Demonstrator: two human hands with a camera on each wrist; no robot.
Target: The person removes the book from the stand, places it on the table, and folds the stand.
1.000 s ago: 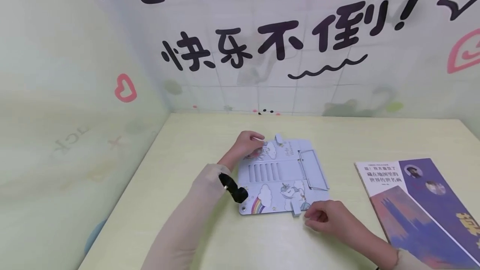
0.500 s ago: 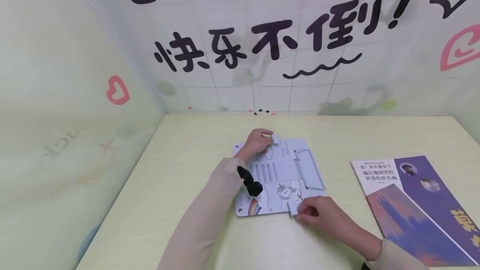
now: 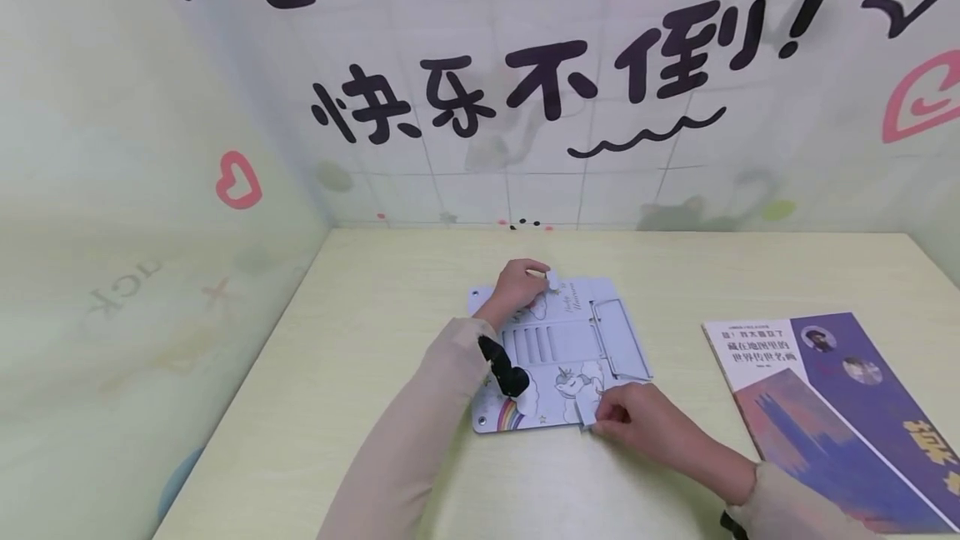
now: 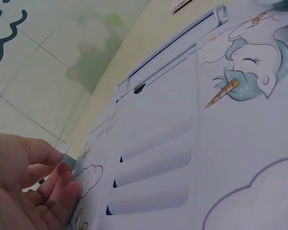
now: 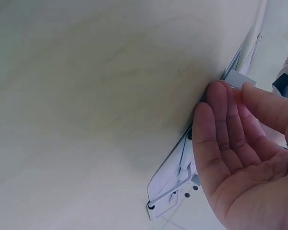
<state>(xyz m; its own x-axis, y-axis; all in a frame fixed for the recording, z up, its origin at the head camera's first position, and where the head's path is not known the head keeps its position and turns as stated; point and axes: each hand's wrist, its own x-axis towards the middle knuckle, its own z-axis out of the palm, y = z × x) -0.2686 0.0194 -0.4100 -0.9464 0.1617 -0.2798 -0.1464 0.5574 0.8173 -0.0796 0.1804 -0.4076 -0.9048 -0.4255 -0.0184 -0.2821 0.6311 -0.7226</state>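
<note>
A pale lilac book stand (image 3: 576,342) printed with a unicorn, clouds and a rainbow lies flat on the table. At its far edge is a small page clip (image 3: 553,280), pinched between the thumb and fingers of my left hand (image 3: 519,283). In the left wrist view that hand (image 4: 33,179) partly hides the clip. My right hand (image 3: 641,419) pinches the other page clip (image 3: 586,412) at the near edge. The right wrist view shows this clip (image 5: 240,79) at the fingertips, with the palm (image 5: 254,182) turned toward the camera. A wire support frame (image 3: 624,340) lies folded on the stand's right side.
To the right, a book (image 3: 832,423) with a purple, white and painted cover lies on the pale wooden table (image 3: 382,307). A printed wall (image 3: 480,182) stands behind the table, and another wall (image 3: 150,232) runs along its left side.
My left hand has moved right across the stand to the far clip. My right hand has come left onto the near clip, which now lies further in over the stand.
</note>
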